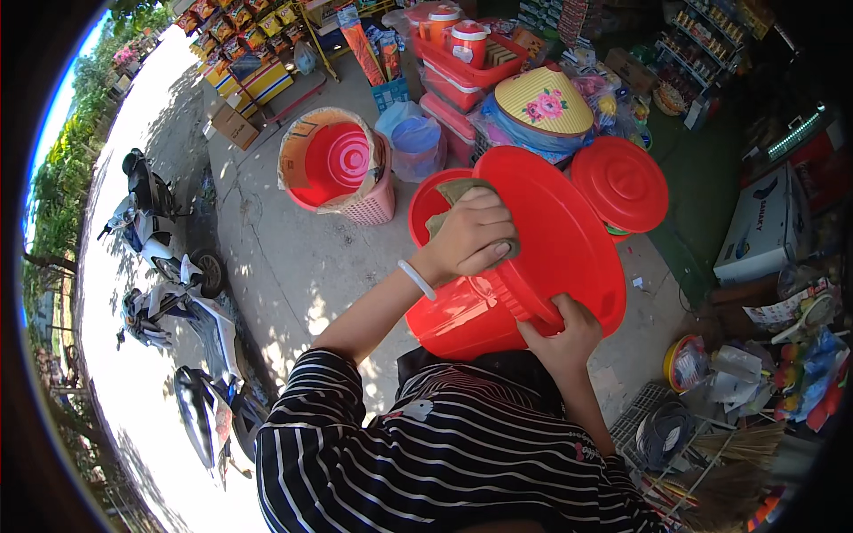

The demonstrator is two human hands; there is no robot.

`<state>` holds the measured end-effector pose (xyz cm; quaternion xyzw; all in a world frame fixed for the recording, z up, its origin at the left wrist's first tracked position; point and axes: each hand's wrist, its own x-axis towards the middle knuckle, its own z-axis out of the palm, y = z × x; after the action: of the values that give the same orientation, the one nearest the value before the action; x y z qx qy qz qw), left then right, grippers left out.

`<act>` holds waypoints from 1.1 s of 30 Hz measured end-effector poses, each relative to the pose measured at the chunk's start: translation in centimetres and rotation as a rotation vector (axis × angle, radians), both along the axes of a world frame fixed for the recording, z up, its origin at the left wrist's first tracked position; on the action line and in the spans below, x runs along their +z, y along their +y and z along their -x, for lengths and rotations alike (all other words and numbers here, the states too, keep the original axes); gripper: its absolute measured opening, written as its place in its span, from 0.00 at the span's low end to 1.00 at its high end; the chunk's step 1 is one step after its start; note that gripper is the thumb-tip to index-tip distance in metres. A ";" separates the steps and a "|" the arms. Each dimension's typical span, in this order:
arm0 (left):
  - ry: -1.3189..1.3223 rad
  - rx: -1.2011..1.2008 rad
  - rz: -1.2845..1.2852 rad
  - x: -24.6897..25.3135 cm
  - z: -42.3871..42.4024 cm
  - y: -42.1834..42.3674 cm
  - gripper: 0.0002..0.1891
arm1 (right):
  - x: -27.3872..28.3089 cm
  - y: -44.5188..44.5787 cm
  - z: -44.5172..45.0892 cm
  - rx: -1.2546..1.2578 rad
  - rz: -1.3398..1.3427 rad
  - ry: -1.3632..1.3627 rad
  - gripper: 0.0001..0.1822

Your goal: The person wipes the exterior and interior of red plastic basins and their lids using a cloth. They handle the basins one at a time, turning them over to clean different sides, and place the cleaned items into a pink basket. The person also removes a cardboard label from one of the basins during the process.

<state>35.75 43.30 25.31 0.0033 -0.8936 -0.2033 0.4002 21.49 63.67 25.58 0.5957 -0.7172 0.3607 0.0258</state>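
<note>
My left hand [476, 233] is shut on a folded olive-green cloth [460, 190], pressed against the near-left rim of a wide, round red plastic lid or basin [566, 233]. That red piece is tilted over a glossy red plastic bucket [453, 316] close to my body. With thumb and fingers, my right hand [566, 330] grips its lower edge. How the two red pieces meet is partly hidden by my left hand. Another round red lid [620, 183] with concentric rings rests just beyond, on the right.
A pink laundry basket [373, 203] with a red inside stands ahead on the concrete. Behind are a conical hat [543, 106], red containers [460, 83] and snack racks [246, 33]. Motorbikes [206, 326] are parked left. A carton [756, 223] and brooms [733, 446] lie right.
</note>
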 end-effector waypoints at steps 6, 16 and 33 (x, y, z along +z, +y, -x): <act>0.027 -0.219 -0.276 -1.5 2.6 -9.1 0.18 | 0.0 0.8 1.1 0.042 0.047 -0.011 0.23; 0.271 -0.004 0.014 2.1 3.6 -8.1 0.10 | 3.4 0.9 6.8 0.231 -0.088 -0.190 0.28; 0.141 0.217 0.008 4.9 1.8 -3.4 0.14 | 4.4 -4.8 2.3 0.250 -0.101 -0.171 0.23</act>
<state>33.96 39.87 30.20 0.0843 -0.8584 -0.1551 0.4817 19.17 58.84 29.97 0.6479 -0.6544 0.3739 -0.1105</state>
